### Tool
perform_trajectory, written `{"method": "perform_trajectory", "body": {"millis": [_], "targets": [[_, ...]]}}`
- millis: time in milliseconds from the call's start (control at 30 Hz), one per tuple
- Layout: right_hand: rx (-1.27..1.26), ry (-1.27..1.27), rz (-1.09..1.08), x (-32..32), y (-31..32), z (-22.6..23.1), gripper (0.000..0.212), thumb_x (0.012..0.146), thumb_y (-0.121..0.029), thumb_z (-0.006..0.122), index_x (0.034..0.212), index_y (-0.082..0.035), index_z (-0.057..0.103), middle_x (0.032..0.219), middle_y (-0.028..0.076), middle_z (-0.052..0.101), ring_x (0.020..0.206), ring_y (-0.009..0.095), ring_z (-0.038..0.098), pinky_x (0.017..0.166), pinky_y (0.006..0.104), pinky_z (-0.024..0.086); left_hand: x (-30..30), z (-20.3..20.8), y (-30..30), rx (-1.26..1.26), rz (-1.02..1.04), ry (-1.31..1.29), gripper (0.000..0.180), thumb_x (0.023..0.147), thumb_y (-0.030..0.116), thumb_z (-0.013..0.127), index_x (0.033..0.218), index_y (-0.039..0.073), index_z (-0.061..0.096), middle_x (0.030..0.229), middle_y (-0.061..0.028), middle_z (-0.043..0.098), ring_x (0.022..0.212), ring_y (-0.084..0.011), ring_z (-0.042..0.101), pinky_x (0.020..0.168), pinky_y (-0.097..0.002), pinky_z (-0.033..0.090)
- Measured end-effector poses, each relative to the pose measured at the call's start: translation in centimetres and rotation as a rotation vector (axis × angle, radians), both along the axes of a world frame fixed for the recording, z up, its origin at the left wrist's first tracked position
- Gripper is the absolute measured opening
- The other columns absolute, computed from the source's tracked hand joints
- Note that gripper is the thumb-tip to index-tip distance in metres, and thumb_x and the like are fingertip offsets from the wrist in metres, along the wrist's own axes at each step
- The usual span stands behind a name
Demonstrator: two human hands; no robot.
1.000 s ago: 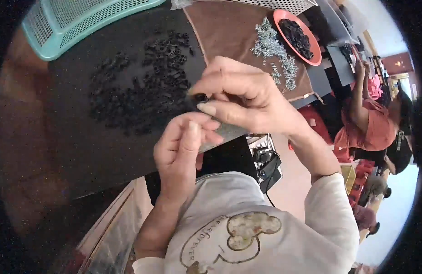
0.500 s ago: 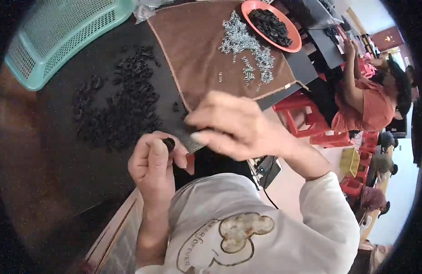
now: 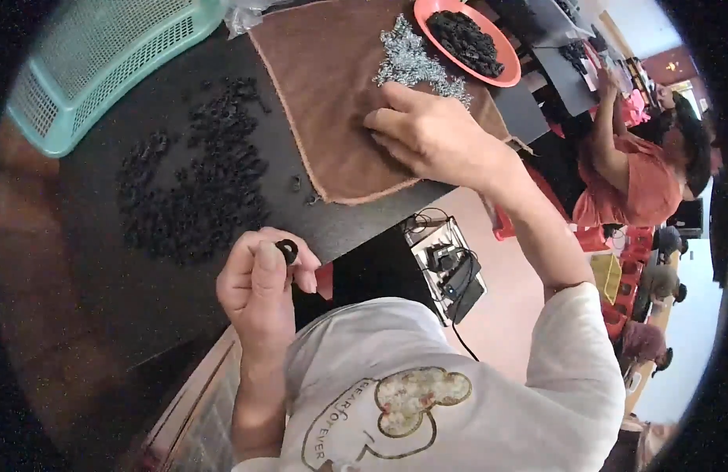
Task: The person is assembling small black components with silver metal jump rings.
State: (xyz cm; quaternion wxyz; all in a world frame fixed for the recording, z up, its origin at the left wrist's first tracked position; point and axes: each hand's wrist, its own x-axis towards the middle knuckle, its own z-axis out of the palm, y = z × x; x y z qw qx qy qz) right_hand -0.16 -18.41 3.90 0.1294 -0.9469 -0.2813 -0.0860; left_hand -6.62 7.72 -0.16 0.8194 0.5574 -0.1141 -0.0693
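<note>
My left hand [image 3: 258, 287] pinches a small black ring-shaped part [image 3: 287, 251] between thumb and fingers, near the table's front edge, its hole showing. Farther off and to the right, my right hand [image 3: 439, 134] is over the brown cloth [image 3: 317, 94], fingers curled down and close together. Whatever may be between its fingertips is hidden. Just beyond it a pile of small silvery coil springs [image 3: 411, 59] lies on the cloth, partly covered by the hand. Many loose black parts [image 3: 206, 181] are heaped on the dark table left of the cloth.
A green mesh basket [image 3: 116, 71] stands at the far left. An orange plate [image 3: 502, 75] of black parts sits beyond the springs. Right of the table are red stools [image 3: 631, 252], a seated person [image 3: 639, 181] and cables on a stand [image 3: 450, 271].
My right hand has moved away from beside my left hand, outward to the cloth near the springs. My left hand keeps its pinch on the black part, almost in place.
</note>
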Motion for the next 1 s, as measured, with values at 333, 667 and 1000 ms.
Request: {"method": "perform_trajectory", "body": {"millis": [333,667,1000], "targets": [[0.293,0.002,0.033,0.2,0.1,-0.4,0.014,0.081,-0.008,0.063,0.093,-0.001,0.061,0.086,0.014,0.053,0.076,0.033,0.061,0.066,0.0418,0.05,0.2,0.1,-0.1,-0.03,-0.002,0.024,0.033,0.104,0.029,0.042,0.101,-0.002,0.052,0.082,-0.0145,0.058,0.06,-0.0146,0.051,0.054,-0.0274,0.045],[1.132,0.714,0.188,-1.8,6.8,0.4,0.009,0.089,-0.006,0.062,0.095,0.0,0.066,0.079,-0.004,0.058,0.066,0.003,0.049,0.058,0.0199,0.038,0.2,0.8,-0.1,-0.071,-0.009,0.149,0.032,0.103,0.028,0.045,0.094,-0.001,0.055,0.085,-0.0104,0.062,0.063,-0.0103,0.053,0.056,-0.0268,0.048],[1.446,0.96,0.204,-2.8,9.5,-1.2,0.016,0.096,-0.013,0.058,0.094,0.001,0.065,0.072,0.001,0.06,0.06,0.008,0.06,0.054,0.0212,0.042,0.2,0.4,0.2,-0.122,0.006,0.189,0.034,0.103,0.028,0.044,0.101,-0.004,0.056,0.082,-0.011,0.062,0.06,-0.0113,0.054,0.054,-0.0249,0.046]]}}
